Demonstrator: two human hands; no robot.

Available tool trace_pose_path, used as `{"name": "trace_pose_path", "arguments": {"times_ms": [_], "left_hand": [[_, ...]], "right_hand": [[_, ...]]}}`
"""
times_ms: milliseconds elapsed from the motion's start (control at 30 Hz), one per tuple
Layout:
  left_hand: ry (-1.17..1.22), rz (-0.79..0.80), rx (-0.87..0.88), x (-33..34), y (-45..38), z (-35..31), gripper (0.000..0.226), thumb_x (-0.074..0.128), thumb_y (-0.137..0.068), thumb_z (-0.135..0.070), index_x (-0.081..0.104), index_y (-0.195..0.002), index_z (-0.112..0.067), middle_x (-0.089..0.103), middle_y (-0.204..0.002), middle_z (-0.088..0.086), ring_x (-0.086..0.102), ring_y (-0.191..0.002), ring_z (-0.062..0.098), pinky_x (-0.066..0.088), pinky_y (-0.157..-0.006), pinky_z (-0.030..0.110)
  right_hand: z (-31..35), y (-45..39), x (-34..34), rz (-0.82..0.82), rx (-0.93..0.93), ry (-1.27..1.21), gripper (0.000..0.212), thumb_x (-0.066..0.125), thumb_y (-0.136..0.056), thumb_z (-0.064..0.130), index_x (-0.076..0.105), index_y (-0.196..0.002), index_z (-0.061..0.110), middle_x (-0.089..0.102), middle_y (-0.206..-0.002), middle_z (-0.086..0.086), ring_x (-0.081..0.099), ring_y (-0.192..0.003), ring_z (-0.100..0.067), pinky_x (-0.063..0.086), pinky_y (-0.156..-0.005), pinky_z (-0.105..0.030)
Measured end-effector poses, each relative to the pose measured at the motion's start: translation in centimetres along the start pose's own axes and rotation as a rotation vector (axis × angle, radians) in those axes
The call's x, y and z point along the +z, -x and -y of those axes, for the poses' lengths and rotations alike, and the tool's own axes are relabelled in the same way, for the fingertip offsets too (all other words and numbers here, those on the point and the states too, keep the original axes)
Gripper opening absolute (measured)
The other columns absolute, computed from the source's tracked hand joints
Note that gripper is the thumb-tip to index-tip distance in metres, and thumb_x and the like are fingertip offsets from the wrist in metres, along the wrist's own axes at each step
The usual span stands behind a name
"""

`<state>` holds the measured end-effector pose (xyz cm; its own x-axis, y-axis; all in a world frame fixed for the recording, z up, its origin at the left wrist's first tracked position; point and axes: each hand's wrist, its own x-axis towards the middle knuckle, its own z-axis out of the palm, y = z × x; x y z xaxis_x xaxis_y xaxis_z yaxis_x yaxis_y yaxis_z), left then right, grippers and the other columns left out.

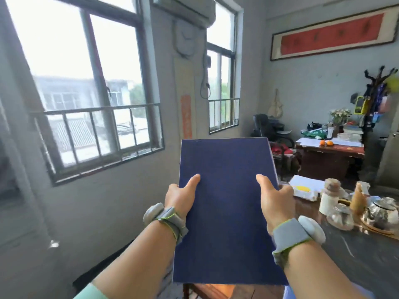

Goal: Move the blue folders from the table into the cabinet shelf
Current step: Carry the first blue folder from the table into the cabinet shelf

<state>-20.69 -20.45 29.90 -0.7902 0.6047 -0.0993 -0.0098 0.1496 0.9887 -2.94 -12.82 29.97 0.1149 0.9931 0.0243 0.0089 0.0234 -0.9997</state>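
Observation:
A dark blue folder [226, 203] is held flat in the air in front of me, its long side pointing away. My left hand [180, 196] grips its left edge with the thumb on top. My right hand [275, 200] grips the right edge the same way. Both wrists wear grey bands. The fingers under the folder are hidden. The dark table [362, 253] lies to my right, partly under my right arm. At the far left edge stands a blurred grey cabinet [13, 190]; its shelves cannot be made out.
On the table at the right stand a glass teapot [382, 212], jars [330, 195] and a white packet [304, 187]. A cluttered wooden desk [330, 154] and a coat rack [375, 100] stand at the back right. Barred windows [90, 117] fill the wall ahead.

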Motion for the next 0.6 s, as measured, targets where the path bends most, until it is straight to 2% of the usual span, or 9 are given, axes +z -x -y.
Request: {"name": "trace_pose_path", "arguments": {"times_ms": [67,133,333,400,467,533,600], "left_hand": [[0.02,-0.099,0.036,-4.5,1.9,-1.0,0.077,0.066,-0.063,-0.065,0.06,-0.115,-0.009,0.067,-0.112,0.006,0.066,-0.1,0.029,0.054,-0.093,0.043],[0.063,-0.112,0.041,-7.9,3.7,-1.9,0.077,0.066,-0.06,-0.065,0.06,-0.113,-0.008,0.067,-0.112,0.008,0.066,-0.1,0.031,0.055,-0.092,0.046],[0.103,-0.41,0.17,-20.5,9.5,-4.2,0.09,0.065,-0.064,-0.066,0.049,-0.131,-0.008,0.061,-0.125,0.006,0.06,-0.112,0.03,0.051,-0.099,0.044],[0.09,-0.463,0.181,-23.4,10.8,-5.1,0.089,0.066,-0.067,-0.064,0.049,-0.133,-0.006,0.059,-0.131,0.007,0.058,-0.117,0.031,0.047,-0.103,0.043],[0.109,-0.552,0.213,-27.9,12.5,-5.6,0.088,0.067,-0.069,-0.063,0.049,-0.135,-0.006,0.057,-0.133,0.004,0.057,-0.118,0.029,0.047,-0.102,0.04],[0.112,-0.602,0.214,-31.9,14.0,-6.2,0.085,0.066,-0.069,-0.063,0.051,-0.132,-0.008,0.059,-0.125,0.0,0.059,-0.11,0.026,0.048,-0.095,0.036],[0.103,-0.665,0.228,-36.0,15.2,-6.5,0.086,0.065,-0.068,-0.064,0.053,-0.133,-0.009,0.061,-0.127,0.002,0.06,-0.112,0.027,0.049,-0.098,0.038]], "right_hand": [[1.9,3.3,1.4,0.093,-0.029,-0.018,0.08,0.062,-0.071,0.059,0.045,-0.131,0.008,0.057,-0.123,-0.011,0.054,-0.11,-0.037,0.045,-0.098,-0.049],[3.6,6.0,2.6,0.161,-0.077,-0.027,0.082,0.061,-0.073,0.059,0.042,-0.134,0.008,0.055,-0.129,-0.013,0.052,-0.117,-0.038,0.042,-0.102,-0.052],[8.3,15.7,7.4,0.431,-0.171,-0.083,0.076,0.063,-0.075,0.057,0.045,-0.129,0.007,0.057,-0.126,-0.014,0.053,-0.117,-0.037,0.041,-0.103,-0.053],[9.1,18.0,8.7,0.497,-0.204,-0.126,0.075,0.063,-0.074,0.057,0.045,-0.128,0.008,0.058,-0.125,-0.012,0.053,-0.116,-0.036,0.042,-0.102,-0.053],[10.4,21.8,10.7,0.601,-0.217,-0.157,0.079,0.062,-0.072,0.059,0.045,-0.13,0.009,0.058,-0.126,-0.011,0.054,-0.115,-0.035,0.043,-0.102,-0.053],[11.4,25.0,12.9,0.666,-0.237,-0.171,0.086,0.06,-0.069,0.061,0.041,-0.134,0.008,0.056,-0.129,-0.012,0.054,-0.117,-0.036,0.043,-0.101,-0.053],[12.6,28.7,15.1,0.744,-0.248,-0.18,0.092,0.058,-0.066,0.063,0.037,-0.137,0.009,0.054,-0.133,-0.013,0.052,-0.119,-0.037,0.043,-0.102,-0.052]]}}
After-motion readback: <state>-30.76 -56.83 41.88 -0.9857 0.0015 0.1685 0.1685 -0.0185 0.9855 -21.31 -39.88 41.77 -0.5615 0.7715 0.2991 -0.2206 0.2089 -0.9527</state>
